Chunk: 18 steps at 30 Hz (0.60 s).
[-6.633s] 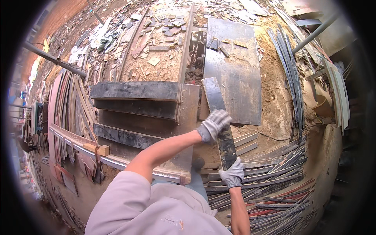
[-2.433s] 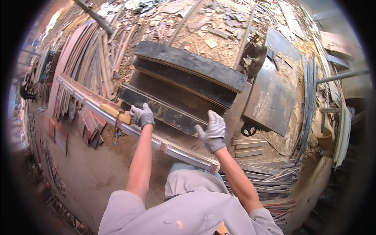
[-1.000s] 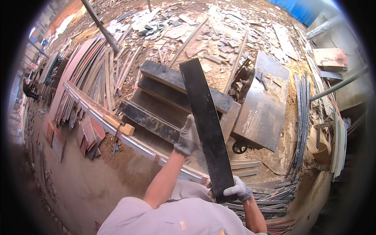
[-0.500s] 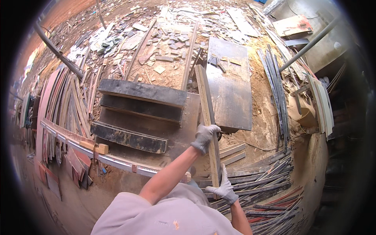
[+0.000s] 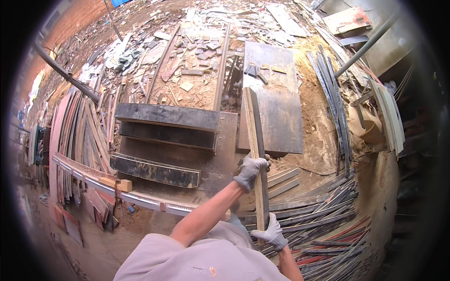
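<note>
One black-faced plywood plank (image 5: 257, 140): left hand (image 5: 253, 169) wrapped midway, right hand (image 5: 272, 232) gripping near end. Step, presumably: aligning; next move calls for steady two-handed support.

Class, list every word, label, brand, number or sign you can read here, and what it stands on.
Nothing is legible.
Shirt: small marks on the front, too small to read.
Silver strip: fine marks, too small to read.
Held board: no text visible.

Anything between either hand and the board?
Nothing visible but the gloves: the left hand grips the board around its middle, the right hand near its lower end.
</note>
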Available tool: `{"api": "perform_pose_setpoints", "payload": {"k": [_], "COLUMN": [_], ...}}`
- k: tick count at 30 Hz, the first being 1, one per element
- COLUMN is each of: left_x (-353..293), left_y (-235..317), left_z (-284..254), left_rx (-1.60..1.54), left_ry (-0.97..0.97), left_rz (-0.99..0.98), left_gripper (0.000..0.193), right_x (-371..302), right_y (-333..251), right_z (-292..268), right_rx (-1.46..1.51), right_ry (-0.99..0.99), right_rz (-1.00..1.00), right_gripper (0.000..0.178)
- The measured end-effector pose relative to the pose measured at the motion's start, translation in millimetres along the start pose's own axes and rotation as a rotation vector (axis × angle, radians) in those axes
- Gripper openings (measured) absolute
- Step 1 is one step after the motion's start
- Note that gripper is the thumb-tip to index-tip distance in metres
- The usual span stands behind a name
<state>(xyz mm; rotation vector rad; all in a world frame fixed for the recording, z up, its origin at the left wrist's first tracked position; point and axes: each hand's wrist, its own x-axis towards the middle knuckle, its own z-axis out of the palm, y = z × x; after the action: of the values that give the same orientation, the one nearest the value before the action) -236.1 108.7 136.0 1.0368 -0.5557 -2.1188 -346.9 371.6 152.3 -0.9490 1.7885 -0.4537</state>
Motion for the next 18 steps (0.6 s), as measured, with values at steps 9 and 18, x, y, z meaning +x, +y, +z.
{"api": "perform_pose_setpoints", "payload": {"k": [9,18], "left_x": [15.5,38.9], "left_y": [-8.1,-27.3], "left_z": [-7.1,-17.4], "left_rx": [-0.074,-0.218], "left_ry": [-0.08,-0.216], "left_rz": [-0.132,-0.261], "left_gripper": [0.038,0.043], "right_x": [5.7,10.8], "right_y": [12.1,16.2], "right_z": [1.8,-3.6], "right_rx": [0.003,-0.064], "right_ry": [0.066,0.13], "right_rz": [-0.018,-0.011], "right_gripper": [0.111,0.107]}}
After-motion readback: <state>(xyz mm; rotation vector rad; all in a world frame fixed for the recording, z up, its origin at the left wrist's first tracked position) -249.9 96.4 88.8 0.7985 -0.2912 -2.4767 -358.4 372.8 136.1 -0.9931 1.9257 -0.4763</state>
